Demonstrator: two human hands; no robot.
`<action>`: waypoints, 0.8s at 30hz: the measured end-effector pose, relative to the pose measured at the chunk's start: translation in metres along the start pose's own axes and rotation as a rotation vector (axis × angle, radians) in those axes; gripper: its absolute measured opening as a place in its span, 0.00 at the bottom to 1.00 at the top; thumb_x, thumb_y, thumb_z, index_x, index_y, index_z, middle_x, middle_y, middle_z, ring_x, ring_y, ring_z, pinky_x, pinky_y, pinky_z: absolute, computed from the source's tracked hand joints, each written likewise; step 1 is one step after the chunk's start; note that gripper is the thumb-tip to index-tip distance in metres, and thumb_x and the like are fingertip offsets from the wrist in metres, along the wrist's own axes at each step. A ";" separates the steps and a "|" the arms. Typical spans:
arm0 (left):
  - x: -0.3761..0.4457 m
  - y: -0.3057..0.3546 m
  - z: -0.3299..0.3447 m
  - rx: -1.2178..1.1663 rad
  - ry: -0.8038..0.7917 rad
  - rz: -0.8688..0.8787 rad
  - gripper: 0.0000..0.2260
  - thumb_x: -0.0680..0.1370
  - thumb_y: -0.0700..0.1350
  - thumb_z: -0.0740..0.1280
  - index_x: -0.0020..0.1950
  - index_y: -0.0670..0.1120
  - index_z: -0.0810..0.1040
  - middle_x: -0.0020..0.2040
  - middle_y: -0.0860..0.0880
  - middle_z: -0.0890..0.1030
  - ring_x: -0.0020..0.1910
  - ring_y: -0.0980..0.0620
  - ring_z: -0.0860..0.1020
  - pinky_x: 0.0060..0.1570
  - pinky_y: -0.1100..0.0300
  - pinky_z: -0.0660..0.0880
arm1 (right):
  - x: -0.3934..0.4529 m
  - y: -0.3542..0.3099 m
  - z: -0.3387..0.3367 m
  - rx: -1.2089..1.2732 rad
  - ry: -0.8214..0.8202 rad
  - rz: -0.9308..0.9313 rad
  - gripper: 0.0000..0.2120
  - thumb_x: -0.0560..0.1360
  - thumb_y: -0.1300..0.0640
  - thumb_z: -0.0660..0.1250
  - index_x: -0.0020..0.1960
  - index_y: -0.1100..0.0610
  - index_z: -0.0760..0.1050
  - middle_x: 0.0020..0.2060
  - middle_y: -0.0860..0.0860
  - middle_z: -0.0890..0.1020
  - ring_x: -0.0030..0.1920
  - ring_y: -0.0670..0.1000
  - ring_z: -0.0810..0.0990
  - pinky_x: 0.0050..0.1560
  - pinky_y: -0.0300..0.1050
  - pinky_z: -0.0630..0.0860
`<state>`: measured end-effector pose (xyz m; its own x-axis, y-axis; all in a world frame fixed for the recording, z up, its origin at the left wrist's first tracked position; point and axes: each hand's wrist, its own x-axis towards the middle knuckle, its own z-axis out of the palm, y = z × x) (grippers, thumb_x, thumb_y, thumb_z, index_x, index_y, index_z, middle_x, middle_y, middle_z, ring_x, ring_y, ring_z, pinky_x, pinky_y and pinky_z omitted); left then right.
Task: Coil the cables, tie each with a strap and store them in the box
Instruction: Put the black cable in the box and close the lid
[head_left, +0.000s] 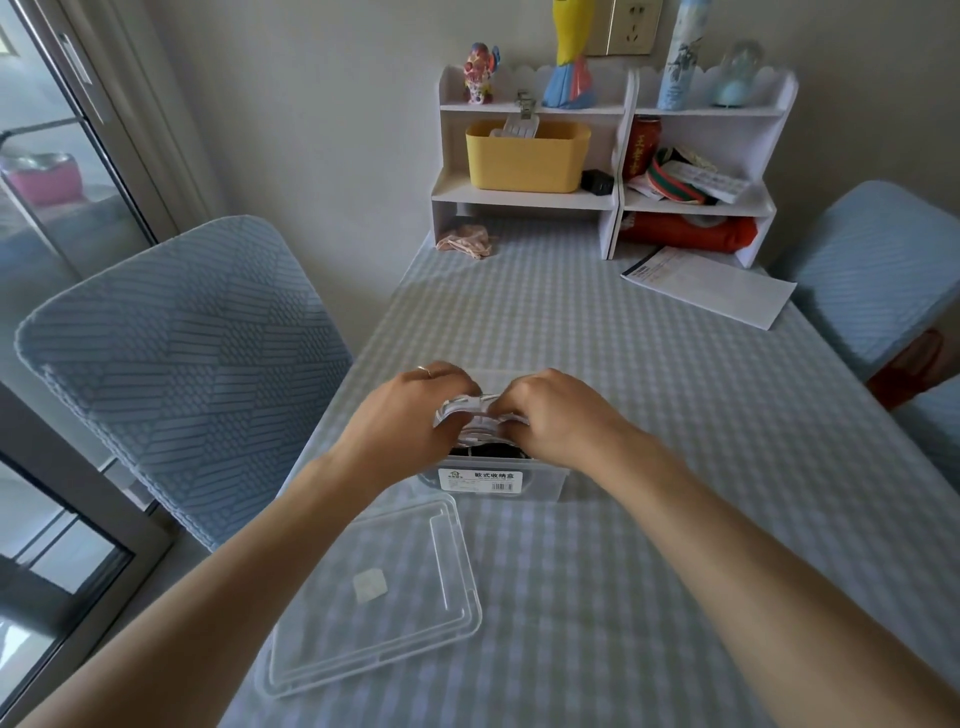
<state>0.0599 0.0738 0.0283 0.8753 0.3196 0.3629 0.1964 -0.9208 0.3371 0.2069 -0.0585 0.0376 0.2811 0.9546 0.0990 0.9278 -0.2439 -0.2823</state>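
A clear plastic box (545, 486) with a white label stands on the checked tablecloth in front of me. Something dark lies inside it, mostly hidden. Just above the box opening, my left hand (410, 415) and my right hand (550, 415) both grip a coiled white cable (475, 410) between them, fingers curled round its two sides. The cable's loops show only in the gap between the hands. The box's clear lid (374, 597) lies flat on the table, nearer to me and to the left.
A white desk shelf (613, 197) with a yellow bin (527, 156), figurines and red items stands at the table's far end. A sheet of paper (711, 286) lies at the far right. Blue-covered chairs flank the table, left (182, 364) and right (878, 260).
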 end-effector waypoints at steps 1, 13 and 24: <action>-0.002 0.000 0.001 -0.017 -0.020 0.018 0.09 0.76 0.42 0.68 0.55 0.48 0.83 0.52 0.51 0.84 0.49 0.47 0.82 0.46 0.50 0.79 | -0.001 0.000 0.001 -0.011 -0.003 0.008 0.11 0.79 0.53 0.65 0.58 0.48 0.83 0.51 0.50 0.84 0.52 0.54 0.81 0.48 0.48 0.77; 0.004 0.012 -0.001 0.077 -0.085 -0.079 0.12 0.75 0.45 0.64 0.49 0.49 0.87 0.46 0.49 0.86 0.48 0.44 0.81 0.45 0.48 0.78 | 0.003 -0.012 0.005 0.158 0.064 0.191 0.09 0.76 0.48 0.69 0.44 0.52 0.85 0.39 0.51 0.84 0.43 0.53 0.81 0.43 0.48 0.78; -0.022 0.004 -0.008 0.040 -0.214 -0.044 0.23 0.77 0.61 0.50 0.53 0.55 0.83 0.46 0.54 0.84 0.47 0.52 0.79 0.48 0.51 0.76 | -0.002 -0.024 0.012 0.200 0.041 0.080 0.10 0.74 0.58 0.64 0.44 0.51 0.84 0.37 0.49 0.83 0.40 0.51 0.81 0.41 0.55 0.79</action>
<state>0.0380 0.0645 0.0292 0.9385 0.3088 0.1546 0.2502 -0.9166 0.3120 0.1808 -0.0527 0.0331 0.3654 0.9248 0.1060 0.8361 -0.2760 -0.4740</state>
